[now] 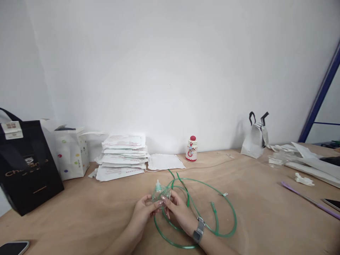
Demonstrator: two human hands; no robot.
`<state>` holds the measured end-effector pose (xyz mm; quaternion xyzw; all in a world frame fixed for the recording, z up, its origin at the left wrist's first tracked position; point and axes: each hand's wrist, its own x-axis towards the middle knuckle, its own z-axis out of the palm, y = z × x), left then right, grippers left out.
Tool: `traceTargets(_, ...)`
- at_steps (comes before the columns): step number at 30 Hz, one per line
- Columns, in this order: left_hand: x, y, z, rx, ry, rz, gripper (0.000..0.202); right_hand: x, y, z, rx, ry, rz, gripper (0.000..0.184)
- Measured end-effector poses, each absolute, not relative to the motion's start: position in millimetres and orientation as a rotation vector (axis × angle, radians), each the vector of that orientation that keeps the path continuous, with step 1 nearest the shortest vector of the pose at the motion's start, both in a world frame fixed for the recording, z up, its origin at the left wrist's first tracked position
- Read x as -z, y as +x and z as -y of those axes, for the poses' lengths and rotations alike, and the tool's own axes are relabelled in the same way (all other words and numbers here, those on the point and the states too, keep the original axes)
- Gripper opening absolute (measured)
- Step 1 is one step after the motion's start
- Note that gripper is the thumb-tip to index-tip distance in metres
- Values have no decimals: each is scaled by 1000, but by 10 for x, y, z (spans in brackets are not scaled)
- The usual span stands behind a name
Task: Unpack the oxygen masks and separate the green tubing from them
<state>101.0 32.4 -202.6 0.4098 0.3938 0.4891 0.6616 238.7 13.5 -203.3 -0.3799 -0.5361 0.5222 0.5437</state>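
Note:
Between my two hands is a clear, green-tinted oxygen mask (158, 194) with a pale connector pointing up at its top. My left hand (145, 209) grips its left side, the thumb across the front. On the other side, my right hand (176, 209) pinches the mask's edge, and a grey watch (199, 229) sits on that wrist. Green tubing (233, 212) lies in loose loops on the table around and beyond my right hand, one free end standing near the middle of the loops. A green strap (184, 186) lies just past the mask.
Behind on the left, a stack of white packets (122, 161) stands near a dotted bag (70, 156) and a black bag (29, 166). A bottle (191, 150) stands by the wall. Rightward are a white bag (252, 143), crumpled tissue (304, 180) and a purple strip (305, 197). A phone (14, 248) lies front left.

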Motion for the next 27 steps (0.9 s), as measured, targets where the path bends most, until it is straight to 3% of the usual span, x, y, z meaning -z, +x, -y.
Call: traceTargets(27,2067,1031,-364,-1220,1076,-964,38,2140,2356,-208,-1115,-931,1188,48)
